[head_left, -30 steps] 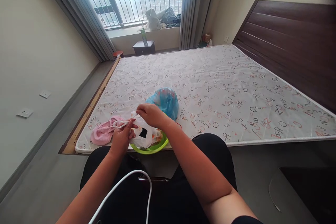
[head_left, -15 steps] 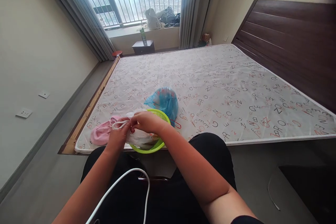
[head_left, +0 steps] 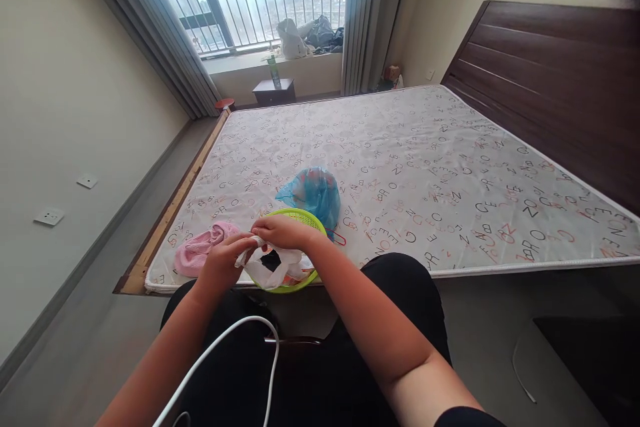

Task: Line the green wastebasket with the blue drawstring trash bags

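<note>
A white plastic bag [head_left: 274, 278] sits over a lime-green basket [head_left: 306, 215] at the mattress's near edge. Its mouth gapes, with something dark showing through the gap. My left hand [head_left: 224, 261] grips the bag's gathered edge from the left. My right hand [head_left: 284, 231] pinches the same edge from above, close to the left fingers. Left of the basket lies a pink cloth item [head_left: 197, 252], near my left hand. Just behind the basket rests a blue plastic bag [head_left: 316, 197] with contents I cannot make out. A thin red object [head_left: 340, 238] pokes out beside it.
The letter-printed mattress [head_left: 400, 167] spans the bed up to a dark wooden headboard [head_left: 560, 73]. A white cable [head_left: 225, 340] loops across my lap. Beyond the bed, a nightstand [head_left: 274, 91] carries a green bottle [head_left: 273, 71]. Bags [head_left: 295, 39] sit on the windowsill.
The white bag's mouth has opened out over the basket, where it was bunched before. My right hand has shifted slightly right, and my left hand slightly right and down.
</note>
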A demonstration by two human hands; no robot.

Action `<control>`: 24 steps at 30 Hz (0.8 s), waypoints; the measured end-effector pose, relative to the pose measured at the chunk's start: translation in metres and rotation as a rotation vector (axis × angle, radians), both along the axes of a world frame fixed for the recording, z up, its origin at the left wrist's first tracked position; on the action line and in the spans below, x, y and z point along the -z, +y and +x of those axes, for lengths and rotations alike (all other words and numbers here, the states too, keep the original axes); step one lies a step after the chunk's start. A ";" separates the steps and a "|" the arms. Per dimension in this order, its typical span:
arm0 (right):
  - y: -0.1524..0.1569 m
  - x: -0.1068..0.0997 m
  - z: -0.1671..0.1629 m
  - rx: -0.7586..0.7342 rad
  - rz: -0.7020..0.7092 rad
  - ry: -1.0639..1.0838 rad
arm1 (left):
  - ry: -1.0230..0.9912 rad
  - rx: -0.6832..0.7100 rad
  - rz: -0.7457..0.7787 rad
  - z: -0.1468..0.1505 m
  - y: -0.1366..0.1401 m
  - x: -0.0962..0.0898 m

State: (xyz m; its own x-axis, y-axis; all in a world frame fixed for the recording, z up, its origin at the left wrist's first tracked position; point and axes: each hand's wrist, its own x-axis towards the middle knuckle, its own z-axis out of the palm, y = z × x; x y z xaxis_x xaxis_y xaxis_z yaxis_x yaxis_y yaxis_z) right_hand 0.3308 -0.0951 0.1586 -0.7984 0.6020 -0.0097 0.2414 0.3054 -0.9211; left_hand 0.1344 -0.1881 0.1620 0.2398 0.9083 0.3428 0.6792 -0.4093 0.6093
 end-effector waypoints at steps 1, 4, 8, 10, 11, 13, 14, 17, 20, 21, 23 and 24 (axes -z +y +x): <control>0.000 0.001 0.000 -0.007 -0.050 0.003 | 0.019 -0.010 0.051 0.000 -0.001 0.003; 0.000 0.007 0.000 -0.051 -0.272 0.101 | 0.056 -0.026 0.189 0.000 -0.003 0.013; 0.004 0.023 -0.004 0.137 -0.484 0.363 | 0.110 -0.063 0.325 -0.002 0.001 0.019; 0.009 0.033 -0.007 0.333 -0.471 0.451 | 0.144 -0.056 0.349 -0.004 0.004 0.021; 0.012 0.038 -0.008 0.411 -0.461 0.491 | 0.158 -0.036 0.351 -0.004 0.005 0.022; 0.021 0.043 -0.005 0.545 -0.466 0.580 | 0.174 0.017 0.344 -0.004 0.003 0.026; 0.026 0.045 -0.001 0.616 -0.475 0.621 | 0.179 0.045 0.341 -0.004 0.000 0.029; 0.044 0.051 0.024 0.850 -0.455 0.661 | 0.167 0.122 0.315 -0.006 -0.014 0.042; 0.060 0.064 0.054 1.007 -0.401 0.587 | 0.119 0.163 0.252 -0.015 -0.030 0.059; 0.064 0.070 0.061 1.045 -0.395 0.551 | 0.104 0.166 0.228 -0.020 -0.034 0.065; 0.067 0.085 0.072 1.115 -0.396 0.486 | 0.089 0.183 0.179 -0.029 -0.040 0.075; 0.067 0.091 0.075 1.149 -0.397 0.466 | 0.087 0.195 0.154 -0.033 -0.043 0.080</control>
